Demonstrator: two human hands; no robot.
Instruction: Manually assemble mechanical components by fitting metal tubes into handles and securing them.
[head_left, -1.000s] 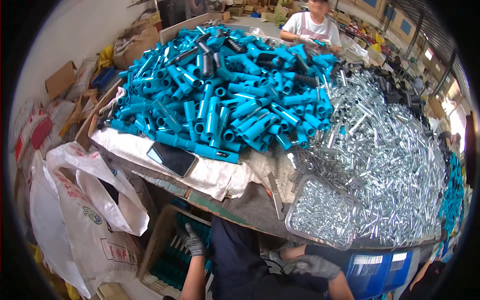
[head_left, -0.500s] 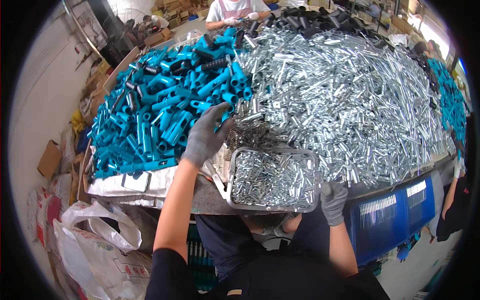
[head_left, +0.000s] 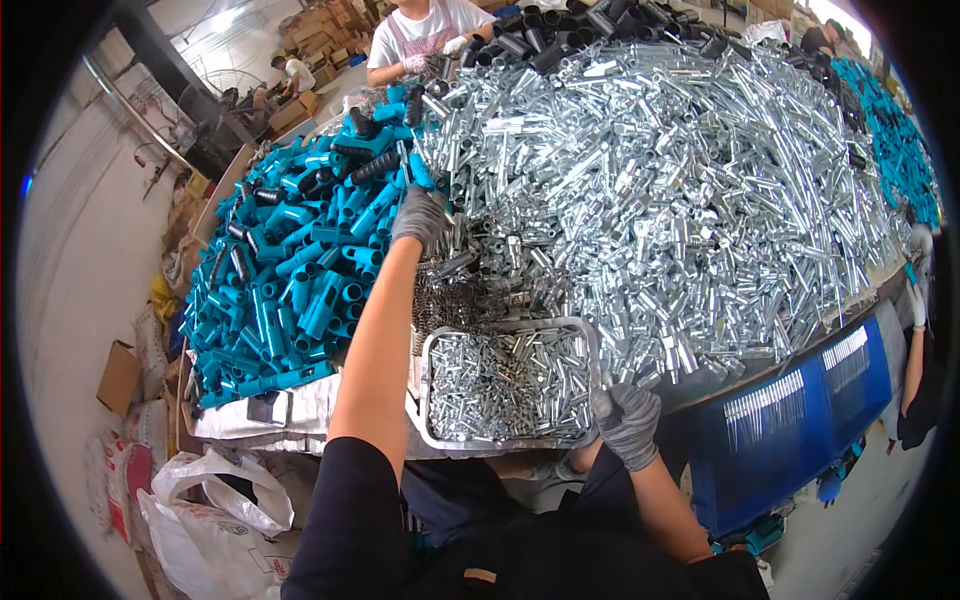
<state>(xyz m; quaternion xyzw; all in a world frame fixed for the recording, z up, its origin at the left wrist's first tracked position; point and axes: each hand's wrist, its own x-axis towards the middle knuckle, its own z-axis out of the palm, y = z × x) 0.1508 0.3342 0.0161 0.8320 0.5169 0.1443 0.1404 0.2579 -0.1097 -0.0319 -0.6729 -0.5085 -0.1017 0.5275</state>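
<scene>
1. Grey-gloved, the left hand (head_left: 421, 216) reaches out over the desk (head_left: 300, 425), its grip curled down on the heap of silver metal tubes (head_left: 650, 190) just where that heap meets the blue plastic fittings (head_left: 300, 290) (what the fingers enclose, I cannot tell).
2. Nearer the body, the right hand (head_left: 628, 420), gloved too, has its grip clamped on the right rim of a clear plastic tray (head_left: 590, 345).
3. That tray sits at the desk's near edge, filled with small silver parts.
4. White bags (head_left: 215, 520) lie on the floor to the left.
</scene>
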